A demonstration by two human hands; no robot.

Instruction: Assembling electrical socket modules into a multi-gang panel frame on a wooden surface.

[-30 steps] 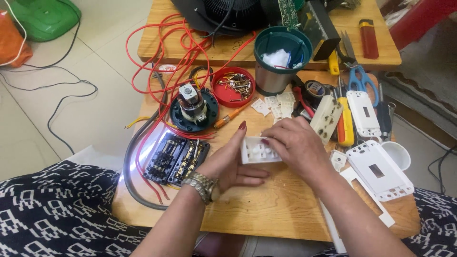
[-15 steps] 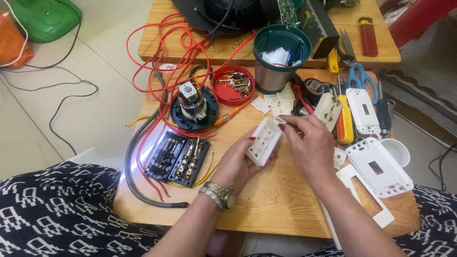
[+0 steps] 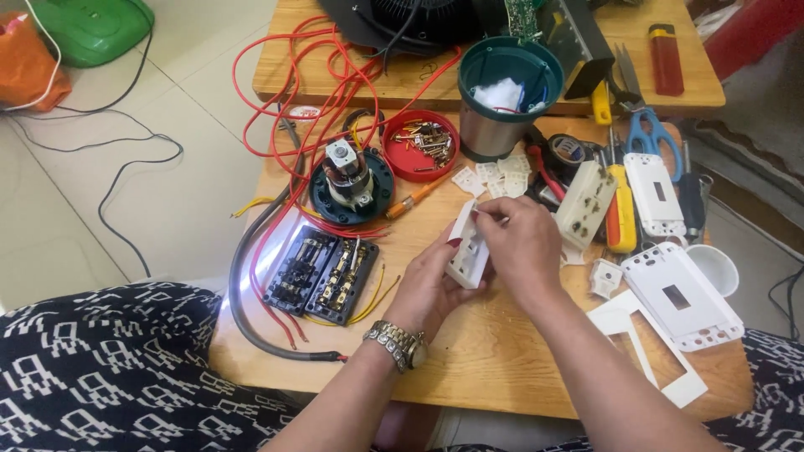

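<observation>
Over the middle of a low wooden table (image 3: 502, 368), my left hand (image 3: 431, 280) holds a white plastic socket module (image 3: 466, 244) upright on its edge from below. My right hand (image 3: 519, 247) grips the same module from the right, fingertips pinching its upper edge. A metal watch (image 3: 400, 343) sits on my left wrist. Just left of the hands lie two black terminal blocks (image 3: 322, 274) with yellow and red wires.
A small motor on a dark round base (image 3: 352, 184), a red lid of screws (image 3: 420, 144), a green-rimmed metal cup (image 3: 501, 99) and tangled red wires (image 3: 310, 92) lie behind. White wall plates (image 3: 680, 293), scissors (image 3: 649, 138), screwdrivers (image 3: 621, 205) and tape (image 3: 571, 151) fill the right side.
The white module was lying flat under both hands; it has been lifted and turned up onto its edge. My right hand has shifted to pinch its top.
</observation>
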